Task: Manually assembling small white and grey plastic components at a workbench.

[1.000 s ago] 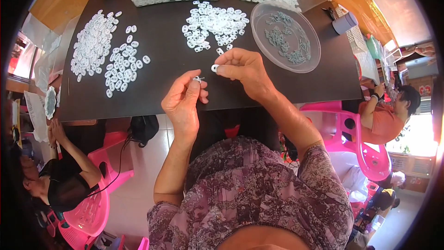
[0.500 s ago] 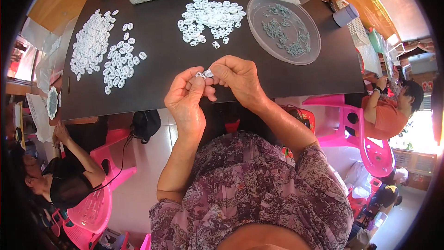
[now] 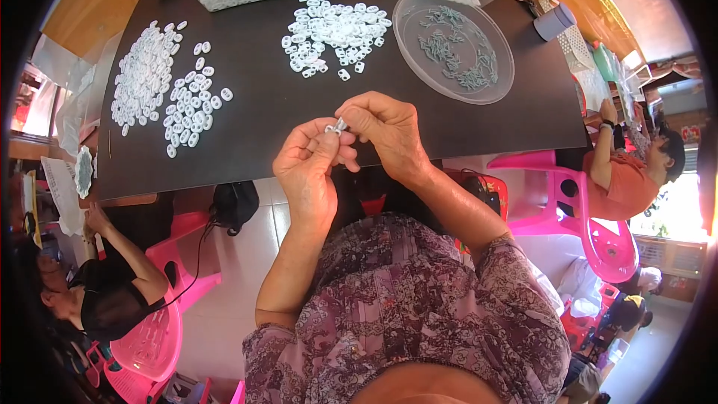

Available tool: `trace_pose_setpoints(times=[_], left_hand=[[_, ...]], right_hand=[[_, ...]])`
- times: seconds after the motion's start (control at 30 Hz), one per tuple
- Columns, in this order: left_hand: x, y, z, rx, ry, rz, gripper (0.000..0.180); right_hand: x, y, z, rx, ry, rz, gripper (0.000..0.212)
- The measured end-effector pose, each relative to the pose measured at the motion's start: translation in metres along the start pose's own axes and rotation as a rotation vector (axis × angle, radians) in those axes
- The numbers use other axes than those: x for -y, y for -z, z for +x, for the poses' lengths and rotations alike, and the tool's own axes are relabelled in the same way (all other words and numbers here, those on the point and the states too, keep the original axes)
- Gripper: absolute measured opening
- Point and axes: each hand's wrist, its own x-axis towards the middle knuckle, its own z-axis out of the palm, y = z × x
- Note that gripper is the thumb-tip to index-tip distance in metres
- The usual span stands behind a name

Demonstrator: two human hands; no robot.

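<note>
Just past the table's front edge, my left hand (image 3: 310, 161) grips a small white plastic piece (image 3: 330, 129) between thumb and fingers. My right hand (image 3: 389, 135) meets it from the right, thumb and forefinger closed on a second small pale piece (image 3: 341, 124). The two pieces touch or nearly touch; my fingertips partly hide both. Beyond my hands lies a heap of white two-holed plastic pieces (image 3: 336, 30). A round clear tray (image 3: 506, 78) at the right holds many thin grey-green bits (image 3: 441, 49).
Two piles of white oval pieces (image 3: 142, 78) (image 3: 191, 108) lie on the dark table (image 3: 247, 120) at left. Clear bins (image 3: 273, 1) of white parts line the back. A grey-lavender cup (image 3: 556, 22) stands far right. People sit on both sides by pink chairs (image 3: 572, 202).
My hands have shifted slightly right relative to the table. The piece in my right fingers has tilted more upright against the one in my left. The piles look unchanged.
</note>
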Motion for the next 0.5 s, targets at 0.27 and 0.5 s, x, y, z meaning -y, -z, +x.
trace_pose_setpoints(times=[0.27, 0.5], left_hand=[[0.002, -0.002, -0.003, 0.003, 0.037, -0.088, 0.011], [0.002, 0.001, -0.003, -0.018, 0.025, -0.146, 0.012]], right_hand=[[-0.007, -0.010, -0.007, -0.125, 0.073, -0.014, 0.012], [-0.001, -0.008, -0.012, -0.005, -0.059, 0.105, 0.014]])
